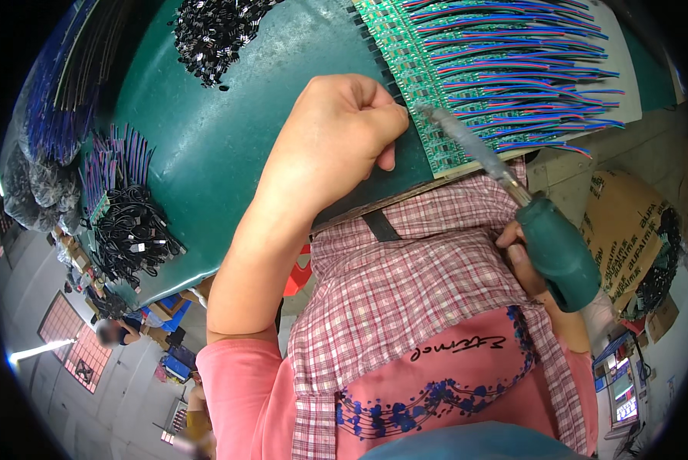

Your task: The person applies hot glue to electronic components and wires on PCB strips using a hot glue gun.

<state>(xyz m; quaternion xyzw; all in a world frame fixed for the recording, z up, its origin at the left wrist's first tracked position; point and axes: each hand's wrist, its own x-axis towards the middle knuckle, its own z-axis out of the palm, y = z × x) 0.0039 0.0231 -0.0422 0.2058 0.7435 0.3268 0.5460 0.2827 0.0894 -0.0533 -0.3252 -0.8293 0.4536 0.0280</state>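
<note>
Soldering iron (549, 230) held in right hand (522, 262), circuit boards (434, 73) laid beyond that grip, left hand (340, 138) curled closed beside them, contents hidden

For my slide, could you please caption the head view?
Left hand curled beside wired circuit boards, a soldering iron angled over them.

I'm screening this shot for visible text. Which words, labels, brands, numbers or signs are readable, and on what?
I won't copy wording, but here is where text stands:
Pink shirt: black script, legible.
Brown box: repeated dark lettering, partly legible.
Screen: too small to read.
Green boards: any markings too small to read.
</note>
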